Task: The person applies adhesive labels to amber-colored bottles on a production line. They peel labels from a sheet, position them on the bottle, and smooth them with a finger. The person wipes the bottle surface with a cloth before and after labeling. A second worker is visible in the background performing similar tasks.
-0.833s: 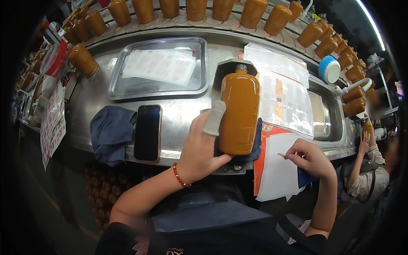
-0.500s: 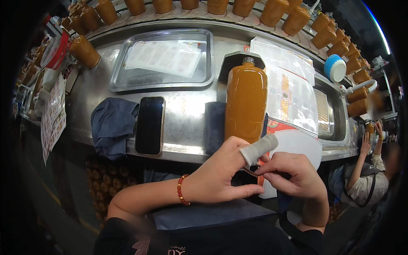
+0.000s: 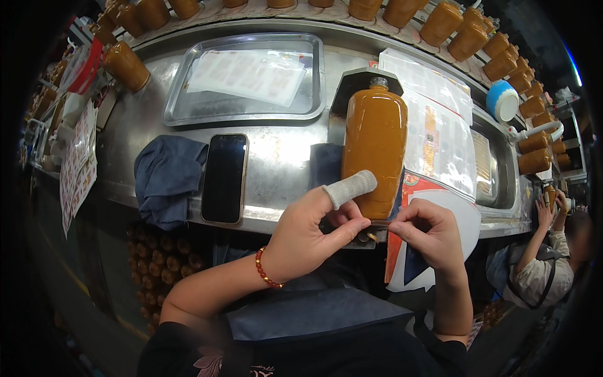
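Note:
A brown glazed bottle (image 3: 375,144) lies on its side, neck pointing away, over a folded dark blue cloth (image 3: 325,164) and a dark angular stand (image 3: 345,85). At its near end, my two hands stretch a thin, narrow strip (image 3: 380,222) between them; its exact kind is too small to tell. My left hand (image 3: 301,232) pinches one end with thumb and fingers. Its index finger wears a pale knitted finger sleeve (image 3: 352,190) and reaches over the bottle's lower side. My right hand (image 3: 430,232) pinches the other end between thumb and index finger.
Left on the steel bench are a phone (image 3: 225,179), a crumpled blue cloth (image 3: 166,179) and a metal tray (image 3: 179,114) with sheets. Label sheets (image 3: 449,141) and a sink (image 3: 504,195) lie right. Brown bottles (image 3: 440,24) line the far belt. Another person (image 3: 546,270) works at far right.
Both hands have turned and come up to the bottle's near end, with the strip now drawn straight between them. My left index finger has swung onto the bottle. The whole view has shifted slightly.

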Motion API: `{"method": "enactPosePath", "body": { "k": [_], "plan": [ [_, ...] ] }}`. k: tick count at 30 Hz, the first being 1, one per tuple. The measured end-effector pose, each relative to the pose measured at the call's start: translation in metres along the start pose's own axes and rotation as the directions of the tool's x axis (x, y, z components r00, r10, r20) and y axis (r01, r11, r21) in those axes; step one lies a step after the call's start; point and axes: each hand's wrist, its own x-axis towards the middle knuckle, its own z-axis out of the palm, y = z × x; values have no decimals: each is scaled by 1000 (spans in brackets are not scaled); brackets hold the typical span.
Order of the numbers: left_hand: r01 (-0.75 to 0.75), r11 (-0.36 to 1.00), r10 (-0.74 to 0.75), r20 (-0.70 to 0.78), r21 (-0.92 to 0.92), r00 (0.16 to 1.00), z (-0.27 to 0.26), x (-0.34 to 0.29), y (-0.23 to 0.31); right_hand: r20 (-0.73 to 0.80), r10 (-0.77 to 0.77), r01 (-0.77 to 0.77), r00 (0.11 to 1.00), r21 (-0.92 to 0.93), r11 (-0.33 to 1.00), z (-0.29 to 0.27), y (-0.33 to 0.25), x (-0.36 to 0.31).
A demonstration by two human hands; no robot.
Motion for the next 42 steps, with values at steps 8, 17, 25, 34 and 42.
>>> {"method": "enactPosePath", "body": {
  "k": [8,17,25,34,42],
  "plan": [
    [-56,993,63,-65,101,996,5,5,-6,-13,43,-42,999,83,996,0,16,5],
    [-98,985,109,-71,145,992,6,9,-9,-15,49,-47,999,131,990,1,20,8],
    [-74,990,83,-73,120,994,8,8,-11,-18,59,-55,998,162,985,1,21,6],
    [-88,987,98,-71,132,993,8,9,-13,-19,66,-62,998,174,983,1,23,6],
    [-111,981,124,-75,158,989,7,9,-15,6,86,-86,996,197,977,0,28,8]
  ]
}}
